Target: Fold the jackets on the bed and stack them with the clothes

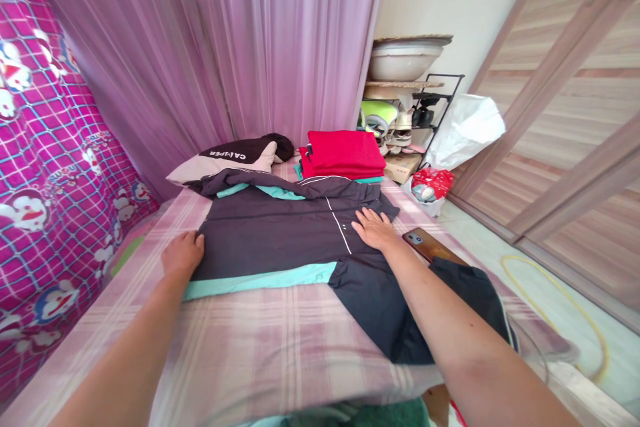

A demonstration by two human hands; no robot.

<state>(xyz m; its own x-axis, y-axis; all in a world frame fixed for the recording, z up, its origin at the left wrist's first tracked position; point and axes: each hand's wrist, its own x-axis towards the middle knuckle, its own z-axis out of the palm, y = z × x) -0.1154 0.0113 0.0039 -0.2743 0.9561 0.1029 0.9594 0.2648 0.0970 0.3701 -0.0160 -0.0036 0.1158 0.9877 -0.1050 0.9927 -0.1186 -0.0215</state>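
Note:
A dark grey jacket (270,233) with mint-green panels and white piping lies spread on its side across the bed. Its near sleeve stretches toward the lower right. My left hand (183,253) is at the jacket's left hem, with fingers curled and closed on its edge; the fingertips are partly hidden. Flat on the jacket's chest, beside the white stripe, rests my right hand (374,228), its fingers spread and holding nothing. A brown-cased phone (431,245) lies just right of that wrist, partly behind the sleeve.
Folded red clothes (345,152) are stacked beyond the jacket. A black-and-beige pillow (235,155) sits at the back left by the purple curtain (300,33). To the right stand a shoe rack (445,97), a white bag (467,127) and a wooden wardrobe (565,107). The bed (260,340) is plaid.

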